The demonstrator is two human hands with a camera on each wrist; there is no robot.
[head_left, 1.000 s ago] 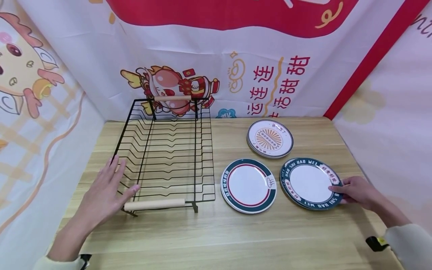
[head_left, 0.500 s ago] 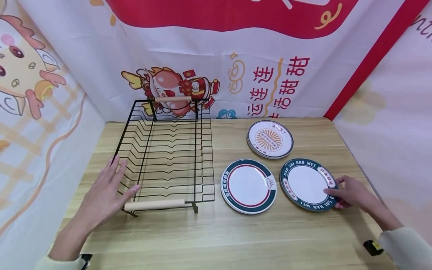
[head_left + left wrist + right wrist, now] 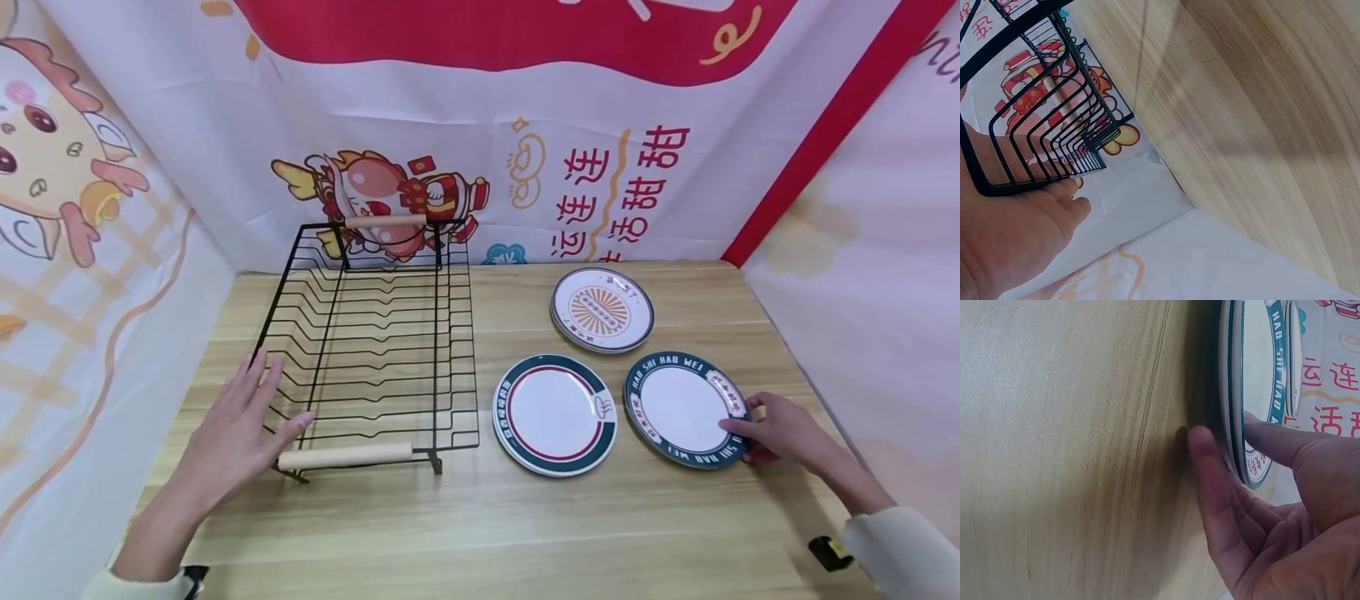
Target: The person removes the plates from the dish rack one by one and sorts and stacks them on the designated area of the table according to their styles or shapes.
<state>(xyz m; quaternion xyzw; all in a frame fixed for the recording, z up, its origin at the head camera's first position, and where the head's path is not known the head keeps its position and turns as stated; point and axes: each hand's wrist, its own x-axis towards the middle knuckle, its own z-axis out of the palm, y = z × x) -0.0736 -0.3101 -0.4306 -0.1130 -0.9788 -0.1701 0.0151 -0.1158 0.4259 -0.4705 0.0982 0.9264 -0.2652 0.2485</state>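
My right hand (image 3: 780,429) pinches the right rim of a small stack of green-rimmed plates (image 3: 682,408), lettered "HAO SHI HAO WEI". Its thumb lies over the top rim. In the right wrist view, two plate edges (image 3: 1233,381) show close together, with fingers at and below the rim. My left hand (image 3: 236,429) rests at the left side of a black wire dish rack (image 3: 345,456) with wooden handles, fingers straight and thumb spread toward the near handle. The left wrist view shows the hand (image 3: 1022,237) against the rack's side frame; some fingers are hidden behind the wires.
Left of the held stack lies another green-rimmed plate stack (image 3: 555,417) with a red ring inside. Behind them sits a stack of smaller white plates (image 3: 602,310) with an orange sunburst. Printed cloth (image 3: 525,92) walls the wooden table (image 3: 480,533) at the back and sides.
My right hand has shifted slightly left with the top plate, and the edges of the held stack now line up. The left hand stays at the rack.
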